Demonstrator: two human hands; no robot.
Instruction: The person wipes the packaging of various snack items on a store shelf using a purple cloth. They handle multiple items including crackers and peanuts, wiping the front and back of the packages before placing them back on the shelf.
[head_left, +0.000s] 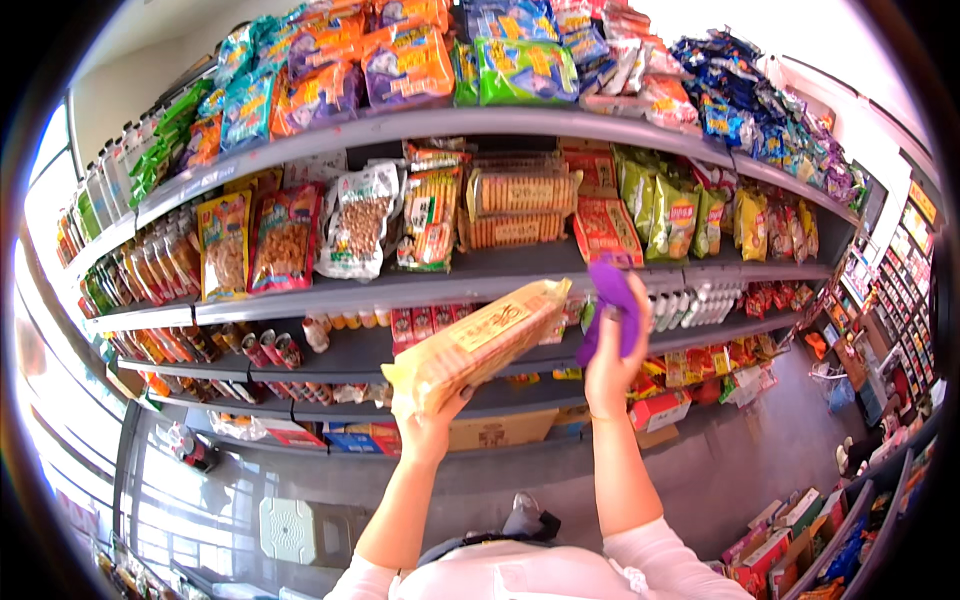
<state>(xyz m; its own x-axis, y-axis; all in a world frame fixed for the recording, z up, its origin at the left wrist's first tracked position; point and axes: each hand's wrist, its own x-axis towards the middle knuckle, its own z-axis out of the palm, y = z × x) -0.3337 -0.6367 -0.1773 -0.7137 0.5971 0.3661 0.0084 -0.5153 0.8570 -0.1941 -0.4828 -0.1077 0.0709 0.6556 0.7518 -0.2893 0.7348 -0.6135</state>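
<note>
My left hand (431, 416) grips the lower end of a long clear-wrapped pack of biscuits (484, 337), tilted up to the right before the shelves. To its right, my right hand (619, 356) is raised with a purple cloth (615, 300) held in the fingers. Behind the hands, similar biscuit packs (525, 191) lie stacked on the upper middle shelf. Left of that stack stands a tall snack packet (429, 217), and right of it a red packet (607, 225) leans.
Bagged snacks crowd the top shelf (480, 120). Drink cans (289, 349) stand lower left. A pale green plastic step stool (287, 531) is on the floor at lower left, a large bottle (191, 448) near the shelf's foot. Open boxes (769, 551) sit at lower right.
</note>
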